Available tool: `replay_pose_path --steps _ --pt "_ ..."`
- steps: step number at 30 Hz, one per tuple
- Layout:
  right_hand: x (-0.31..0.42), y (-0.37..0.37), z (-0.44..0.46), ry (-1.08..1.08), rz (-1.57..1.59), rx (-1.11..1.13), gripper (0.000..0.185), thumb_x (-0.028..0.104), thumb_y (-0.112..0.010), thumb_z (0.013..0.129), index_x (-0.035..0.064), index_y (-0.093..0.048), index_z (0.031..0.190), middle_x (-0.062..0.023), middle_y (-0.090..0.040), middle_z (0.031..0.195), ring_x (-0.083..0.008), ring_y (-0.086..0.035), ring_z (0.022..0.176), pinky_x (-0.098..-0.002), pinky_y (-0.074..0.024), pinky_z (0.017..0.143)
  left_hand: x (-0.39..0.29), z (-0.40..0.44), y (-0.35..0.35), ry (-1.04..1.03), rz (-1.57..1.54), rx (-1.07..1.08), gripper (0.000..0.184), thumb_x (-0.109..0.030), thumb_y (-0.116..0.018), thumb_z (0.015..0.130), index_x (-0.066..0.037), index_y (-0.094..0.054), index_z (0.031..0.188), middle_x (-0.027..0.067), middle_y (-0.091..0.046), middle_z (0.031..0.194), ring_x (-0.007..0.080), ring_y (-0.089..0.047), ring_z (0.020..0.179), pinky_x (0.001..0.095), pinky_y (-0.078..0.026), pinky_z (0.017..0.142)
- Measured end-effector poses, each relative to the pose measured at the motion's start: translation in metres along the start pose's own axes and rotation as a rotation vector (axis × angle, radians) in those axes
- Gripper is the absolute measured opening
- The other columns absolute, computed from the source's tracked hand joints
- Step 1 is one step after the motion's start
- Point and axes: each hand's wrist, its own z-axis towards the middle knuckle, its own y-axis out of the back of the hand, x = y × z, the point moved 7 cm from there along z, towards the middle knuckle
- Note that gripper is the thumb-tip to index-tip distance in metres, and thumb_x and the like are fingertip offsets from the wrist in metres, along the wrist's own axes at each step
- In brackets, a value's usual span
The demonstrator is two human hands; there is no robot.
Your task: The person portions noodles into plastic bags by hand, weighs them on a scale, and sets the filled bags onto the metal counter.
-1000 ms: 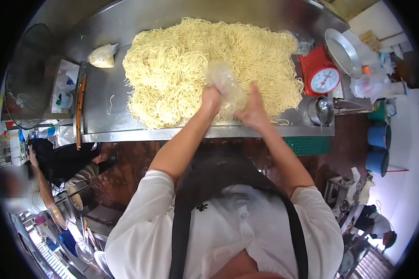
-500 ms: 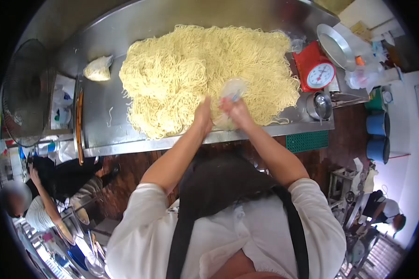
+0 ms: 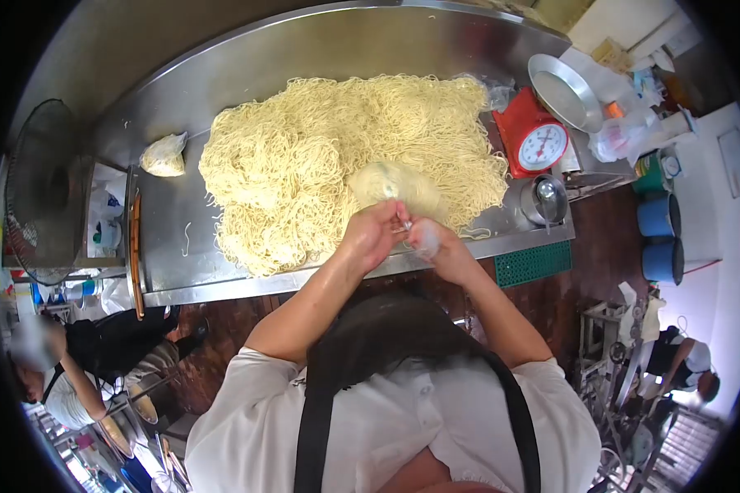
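Note:
A wide heap of pale yellow noodles (image 3: 279,164) covers the steel table. Above its front edge is a clear plastic bag (image 3: 396,184), rounded out, with yellowish noodles apparently inside. My left hand (image 3: 373,233) is closed with its fingertips pinching the gathered neck of the bag. Close beside it, my right hand (image 3: 441,246) is closed around the loose end of the same bag, which pokes out between the fingers. The fingertips of both hands nearly meet at the neck.
A tied bag of noodles (image 3: 164,154) lies at the left of the steel table (image 3: 163,238). To the right stand a red dial scale (image 3: 528,135), its metal pan (image 3: 565,92) and a metal pot (image 3: 543,200). Wooden sticks (image 3: 136,255) lie along the left edge. Other people are at both sides.
The bag was low between my separated hands; now it bulges beyond them over the noodles. My hands have come together at its neck. The view has shifted slightly.

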Motion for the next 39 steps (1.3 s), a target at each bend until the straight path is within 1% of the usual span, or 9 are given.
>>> replay_pose_path --steps 1,4,7,10,13,22,25,31,39 --pt "-0.037 0.002 -0.006 -0.308 0.395 0.033 0.011 0.011 -0.059 0.092 0.0029 -0.06 0.1 -0.0112 -0.06 0.079 -0.0222 -0.057 0.065 -0.0349 -0.0434 0.056 0.003 -0.003 0.009 -0.057 0.352 -0.027 0.032 -0.027 -0.047 0.104 -0.001 -0.064 0.099 0.0095 -0.068 0.097 0.0292 -0.062 0.103 0.0402 -0.049 0.093" --pt "-0.089 0.013 0.008 -0.421 0.439 0.045 0.012 0.015 -0.059 0.098 0.0035 -0.06 0.097 -0.0041 -0.064 0.084 -0.0108 -0.054 0.063 -0.0264 -0.046 0.058 -0.004 0.004 0.02 -0.244 1.245 -0.051 0.023 -0.02 -0.05 0.099 -0.005 -0.067 0.092 0.0108 -0.068 0.09 0.0325 -0.061 0.1 0.0409 -0.048 0.086" --pt "-0.114 0.008 0.037 0.003 -0.28 -0.15 0.011 0.013 -0.061 0.096 0.0027 -0.062 0.092 -0.0051 -0.066 0.083 -0.0116 -0.057 0.064 -0.027 -0.0478 0.057 -0.009 0.009 0.019 -0.353 1.757 -0.118 0.015 -0.014 -0.055 0.092 -0.009 -0.069 0.091 0.013 -0.067 0.088 0.0354 -0.059 0.093 0.0428 -0.047 0.082" --pt "-0.126 0.007 0.049 0.023 -0.457 -0.268 0.01 0.008 -0.062 0.094 0.001 -0.064 0.087 -0.0071 -0.066 0.079 -0.0125 -0.059 0.063 -0.0288 -0.0485 0.053 -0.002 0.019 0.021 -0.486 1.938 -0.117 0.012 -0.01 -0.058 0.086 -0.008 -0.068 0.091 0.0148 -0.066 0.089 0.0366 -0.057 0.088 0.0451 -0.046 0.08" --pt "-0.106 0.008 0.058 0.351 -0.629 -0.342 0.005 0.003 -0.062 0.091 -0.0008 -0.065 0.088 -0.0107 -0.068 0.08 -0.0143 -0.061 0.061 -0.0302 -0.0492 0.049 -0.002 0.021 0.029 -0.636 1.84 -0.13 0.012 -0.004 -0.059 0.082 -0.005 -0.067 0.092 0.0171 -0.065 0.09 0.0379 -0.056 0.088 0.0461 -0.046 0.08" --pt "-0.112 -0.001 0.077 0.199 -0.523 -0.375 0.006 0.001 -0.066 0.088 -0.0009 -0.067 0.094 -0.0115 -0.065 0.076 -0.0161 -0.063 0.06 -0.0292 -0.0526 0.055 0.016 0.034 0.08 -0.628 1.459 -0.201 0.016 0.002 -0.057 0.087 -0.003 -0.064 0.1 0.0219 -0.06 0.099 0.0403 -0.057 0.094 0.0439 -0.046 0.085" --pt "-0.121 0.001 0.075 0.128 -0.197 -0.335 0.009 -0.001 -0.065 0.088 -0.0009 -0.067 0.097 -0.0134 -0.068 0.08 -0.0174 -0.065 0.061 -0.0291 -0.0526 0.056 0.021 0.036 0.082 -0.606 1.385 -0.225 0.013 -0.001 -0.057 0.091 -0.003 -0.064 0.102 0.0199 -0.057 0.101 0.0375 -0.058 0.094 0.0415 -0.047 0.083" --pt "-0.098 -0.011 0.048 0.697 -0.772 -0.151 0.016 0.002 -0.068 0.084 -0.0026 -0.068 0.099 -0.0132 -0.07 0.092 -0.0297 -0.067 0.088 -0.0363 -0.054 0.078 0.027 0.028 0.088 -0.644 1.237 -0.327 0.013 -0.004 -0.06 0.091 -0.001 -0.063 0.104 0.0184 -0.06 0.099 0.033 -0.061 0.091 0.0389 -0.05 0.08" --pt "-0.086 -0.024 0.054 0.595 -0.867 -0.04 0.018 -0.003 -0.063 0.079 0.0003 -0.065 0.097 -0.016 -0.066 0.093 -0.0345 -0.061 0.09 -0.0405 -0.0517 0.078 0.031 0.024 0.096 -0.679 1.136 -0.428 0.023 0.002 -0.06 0.089 0.0 -0.054 0.111 0.0142 -0.062 0.092 0.0235 -0.063 0.082 0.0338 -0.052 0.074"
